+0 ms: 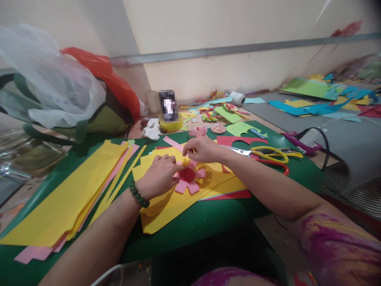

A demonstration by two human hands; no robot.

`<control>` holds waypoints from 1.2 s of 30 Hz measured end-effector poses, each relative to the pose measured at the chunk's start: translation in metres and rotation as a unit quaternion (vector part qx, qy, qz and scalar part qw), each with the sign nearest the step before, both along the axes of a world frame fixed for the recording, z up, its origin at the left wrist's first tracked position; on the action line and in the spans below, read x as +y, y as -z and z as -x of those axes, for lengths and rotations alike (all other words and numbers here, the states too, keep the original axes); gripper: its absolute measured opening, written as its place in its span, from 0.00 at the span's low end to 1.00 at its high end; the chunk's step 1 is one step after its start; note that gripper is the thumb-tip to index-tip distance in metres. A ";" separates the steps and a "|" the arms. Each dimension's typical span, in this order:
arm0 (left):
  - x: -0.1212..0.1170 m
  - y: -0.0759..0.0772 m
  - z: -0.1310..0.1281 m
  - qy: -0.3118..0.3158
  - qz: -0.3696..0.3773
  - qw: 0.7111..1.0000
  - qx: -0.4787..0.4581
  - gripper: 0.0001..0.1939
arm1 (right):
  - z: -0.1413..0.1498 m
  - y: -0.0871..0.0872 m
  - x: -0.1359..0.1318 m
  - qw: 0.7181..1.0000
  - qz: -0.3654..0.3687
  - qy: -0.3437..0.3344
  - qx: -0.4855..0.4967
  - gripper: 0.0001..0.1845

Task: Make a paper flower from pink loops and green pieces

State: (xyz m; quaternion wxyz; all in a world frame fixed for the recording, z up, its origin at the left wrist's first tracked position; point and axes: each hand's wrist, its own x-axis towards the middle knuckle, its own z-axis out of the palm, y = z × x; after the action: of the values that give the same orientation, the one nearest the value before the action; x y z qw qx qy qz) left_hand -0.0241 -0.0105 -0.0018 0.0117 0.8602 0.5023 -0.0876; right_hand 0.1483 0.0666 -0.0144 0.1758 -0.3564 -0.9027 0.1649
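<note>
A paper flower [188,174] with a round red middle and pink petals lies on a stack of yellow paper sheets [166,210]. My left hand [160,174] is at the flower's left side, its fingers closed on the edge there, and the index finger reaches over the red middle. Just above the flower is my right hand [202,149], fingers curled together with the tips pointing down-left; what they pinch, if anything, is hidden. Between the two hands a small folded yellow paper piece [185,162] stands at the flower's upper edge. A pink paper strip [173,143] lies behind.
Scissors with yellow handles [269,154] and red-handled scissors [282,167] lie to the right. Long yellow sheets [68,190] cover the left side of the green tabletop [178,242]. Behind are a yellow tape roll [171,125], finished paper pieces [210,116] and bags [89,103].
</note>
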 end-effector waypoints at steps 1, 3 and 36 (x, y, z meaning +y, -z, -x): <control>0.000 -0.002 0.001 -0.004 0.000 1.000 -0.004 0.16 | -0.002 -0.004 -0.002 1.000 0.012 -0.017 -0.023 0.15; 0.001 -0.004 0.004 -0.012 0.002 1.000 -0.015 0.18 | -0.004 -0.010 -0.006 0.996 0.031 -0.046 -0.066 0.16; -0.006 -0.004 -0.003 0.023 0.028 0.999 -0.005 0.11 | 0.006 -0.011 -0.013 0.959 0.014 -0.095 -0.266 0.19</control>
State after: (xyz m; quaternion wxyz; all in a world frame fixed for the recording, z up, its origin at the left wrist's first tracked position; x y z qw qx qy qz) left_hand -0.0210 -0.0162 0.0022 0.0362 0.8711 0.4799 -0.0978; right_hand 0.1421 0.0535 -0.0032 -0.0926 -0.3024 -0.9441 0.0926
